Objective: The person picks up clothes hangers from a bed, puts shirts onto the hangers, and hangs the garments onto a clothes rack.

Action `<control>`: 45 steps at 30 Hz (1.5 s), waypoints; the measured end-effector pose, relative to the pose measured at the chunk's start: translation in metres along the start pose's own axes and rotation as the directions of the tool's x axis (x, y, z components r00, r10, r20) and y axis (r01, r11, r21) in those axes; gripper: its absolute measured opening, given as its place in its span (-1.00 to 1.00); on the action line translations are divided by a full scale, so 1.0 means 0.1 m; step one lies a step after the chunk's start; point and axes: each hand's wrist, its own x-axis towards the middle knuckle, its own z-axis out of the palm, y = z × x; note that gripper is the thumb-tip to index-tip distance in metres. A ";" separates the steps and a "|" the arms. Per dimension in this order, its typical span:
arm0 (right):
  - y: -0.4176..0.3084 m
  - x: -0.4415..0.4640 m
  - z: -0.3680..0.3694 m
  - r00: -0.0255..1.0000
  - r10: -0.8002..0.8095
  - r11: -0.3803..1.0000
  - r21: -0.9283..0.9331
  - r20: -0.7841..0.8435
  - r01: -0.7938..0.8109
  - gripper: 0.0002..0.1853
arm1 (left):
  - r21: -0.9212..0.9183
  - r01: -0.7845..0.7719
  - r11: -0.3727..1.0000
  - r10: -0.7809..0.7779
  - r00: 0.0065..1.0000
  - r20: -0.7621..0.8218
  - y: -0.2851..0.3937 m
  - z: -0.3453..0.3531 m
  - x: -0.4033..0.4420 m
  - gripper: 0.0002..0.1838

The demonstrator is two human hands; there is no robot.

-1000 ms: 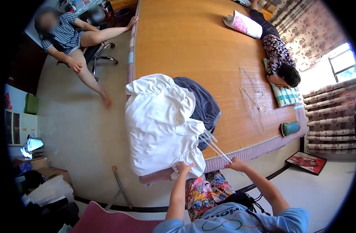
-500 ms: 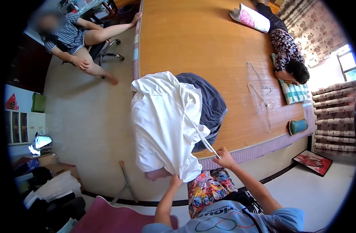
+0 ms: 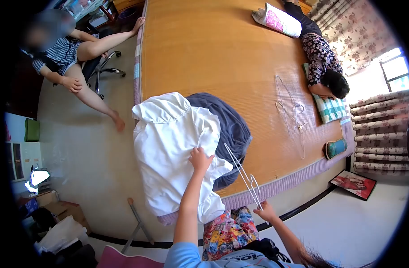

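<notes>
A white garment point(image 3: 169, 134) with gathered seams lies spread over the near corner of the bed, partly covering a dark grey cloth piece point(image 3: 233, 127). My left hand point(image 3: 201, 160) rests on the white garment, thumb and fingers apart. Closed around one end of a white clothes hanger point(image 3: 243, 172) is my right hand point(image 3: 265, 212), just off the bed's edge. The hanger slants up from that hand, its far end over the grey cloth.
More wire hangers point(image 3: 294, 118) lie on the bed mat point(image 3: 204, 53), near a small green cushion point(image 3: 336, 148). One person point(image 3: 320, 53) lies along the right side; another point(image 3: 61, 58) sits at left. A framed picture point(image 3: 352, 184) and a folding stand point(image 3: 140, 221) are nearby.
My left hand has moved from the garment's lower edge up onto its middle. My right hand has drawn the hanger out of the garment, toward me.
</notes>
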 end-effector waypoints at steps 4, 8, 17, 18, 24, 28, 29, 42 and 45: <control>0.00 0.05 0.11 0.993 -0.066 0.997 0.044 -0.102 0.070 -0.66 | 0.221 0.048 0.974 -0.059 0.997 0.046 0.10 0.24 0.13 -0.54; -0.16 0.06 0.10 0.993 -0.066 0.996 0.059 -0.100 0.072 -0.65 | 0.188 -0.067 0.980 0.093 0.987 -0.134 -0.19 0.58 0.11 -0.76; -0.18 0.29 0.17 0.995 -0.101 0.992 0.072 0.014 0.100 -0.69 | -0.891 0.334 -0.308 -0.410 0.798 0.441 -0.82 0.29 0.22 -0.75; -0.21 0.35 0.16 0.992 -0.115 0.992 0.056 0.046 0.112 -0.69 | -0.898 0.357 -0.259 -0.510 0.739 0.441 -0.90 0.35 0.23 -0.74; -0.44 0.57 0.06 0.985 -0.151 0.988 0.047 0.081 0.147 -0.69 | -0.560 0.110 0.821 -0.481 0.663 -0.575 -0.60 0.21 0.25 -0.77; -0.45 0.56 0.01 0.984 -0.148 0.988 0.052 0.098 0.144 -0.68 | -0.163 0.000 0.987 -0.079 0.874 -0.480 -0.28 -0.11 0.38 -0.71; -0.48 0.52 -0.06 0.976 -0.182 0.983 0.058 0.120 0.176 -0.67 | -0.164 0.004 0.986 -0.084 0.873 -0.481 -0.27 -0.09 0.45 -0.71; -1.07 0.74 -0.11 0.961 -0.193 0.980 0.003 0.198 0.197 -0.64 | -0.323 0.018 0.946 -0.143 0.919 -0.367 -0.40 -0.09 1.16 -0.84; -1.10 0.76 -0.05 0.952 -0.182 0.979 -0.046 0.246 0.199 -0.63 | -0.420 -0.055 0.906 -0.114 0.923 -0.366 -0.29 -0.36 0.96 -0.86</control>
